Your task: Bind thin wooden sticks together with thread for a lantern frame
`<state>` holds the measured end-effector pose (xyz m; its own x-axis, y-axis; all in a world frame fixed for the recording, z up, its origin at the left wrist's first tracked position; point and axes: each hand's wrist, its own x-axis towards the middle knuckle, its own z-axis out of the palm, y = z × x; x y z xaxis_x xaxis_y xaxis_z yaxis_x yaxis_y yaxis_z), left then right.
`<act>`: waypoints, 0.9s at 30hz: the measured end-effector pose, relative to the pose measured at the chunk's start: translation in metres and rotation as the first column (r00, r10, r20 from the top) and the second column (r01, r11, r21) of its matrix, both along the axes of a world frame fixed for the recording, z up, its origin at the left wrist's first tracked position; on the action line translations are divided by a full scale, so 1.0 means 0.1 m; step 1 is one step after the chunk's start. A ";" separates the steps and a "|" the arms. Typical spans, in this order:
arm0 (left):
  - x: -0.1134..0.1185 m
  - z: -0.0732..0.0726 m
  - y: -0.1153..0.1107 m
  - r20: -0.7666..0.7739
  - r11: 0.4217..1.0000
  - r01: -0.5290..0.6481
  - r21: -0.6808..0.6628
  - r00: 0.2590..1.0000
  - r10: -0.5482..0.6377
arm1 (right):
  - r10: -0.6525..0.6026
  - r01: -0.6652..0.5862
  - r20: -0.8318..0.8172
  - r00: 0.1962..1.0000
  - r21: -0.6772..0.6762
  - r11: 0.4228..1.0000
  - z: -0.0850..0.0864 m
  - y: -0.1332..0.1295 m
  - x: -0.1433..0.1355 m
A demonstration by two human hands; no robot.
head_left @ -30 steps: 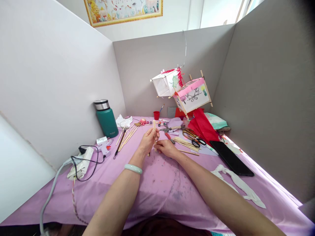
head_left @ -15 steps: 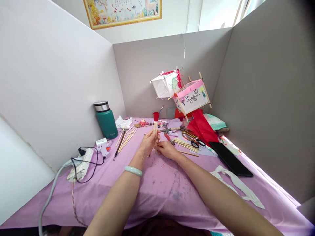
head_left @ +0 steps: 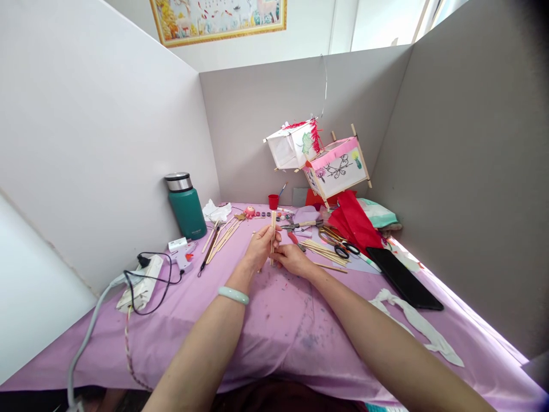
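Observation:
Wooden sticks [head_left: 273, 220] stand roughly upright between my two hands over the purple cloth [head_left: 278, 320]. My left hand [head_left: 261, 247] has its fingers wrapped round their middle. Lower down, my right hand [head_left: 291, 258] pinches at the bottom ends of the same sticks, its fingertips partly hidden. A pile of loose sticks [head_left: 323, 252] lies to the right of my right hand, and another group of sticks [head_left: 225, 239] lies to the left of my left hand.
A green bottle [head_left: 187, 212], a glue gun [head_left: 183, 257] and a power strip [head_left: 143, 286] are at left. Two paper lanterns [head_left: 337, 166] hang at the back. Scissors [head_left: 346, 249], pliers [head_left: 295, 240], red cloth [head_left: 354, 223] and a black phone [head_left: 403, 277] are at right.
The view has shifted slightly. Both hands keep nearly the same hold on the sticks.

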<state>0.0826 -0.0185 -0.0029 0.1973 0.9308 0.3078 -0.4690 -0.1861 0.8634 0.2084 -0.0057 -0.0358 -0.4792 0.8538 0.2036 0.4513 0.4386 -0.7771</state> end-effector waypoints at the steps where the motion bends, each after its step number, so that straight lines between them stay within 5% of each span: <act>1: 0.00 0.00 0.00 0.002 1.000 -0.001 0.002 1.000 0.001 | -0.002 0.002 0.007 1.000 0.002 1.000 0.01 0.00 0.00; 10: 0.01 -0.02 0.02 -0.025 0.999 -0.019 0.037 1.000 0.020 | 0.057 -0.058 0.061 0.996 0.001 0.998 0.32 0.02 0.27; 14: 0.01 -0.03 0.03 -0.040 0.999 -0.011 0.045 0.999 0.013 | -0.098 0.097 0.010 0.995 0.055 0.994 0.42 0.08 0.43; 19: 0.00 -0.04 0.03 -0.024 0.999 -0.001 0.044 1.000 0.003 | -0.312 0.263 0.200 0.929 0.239 0.935 0.36 0.14 0.48; 27: 0.03 -0.06 0.04 -0.044 0.998 0.011 0.056 0.999 -0.008 | -0.395 0.146 0.489 0.778 0.471 0.870 0.10 0.13 0.25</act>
<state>0.0853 -0.0147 -0.0088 0.2205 0.9100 0.3510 -0.4335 -0.2309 0.8711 0.2332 0.0075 -0.0258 -0.3722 0.8723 0.3172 0.8901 0.4323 -0.1442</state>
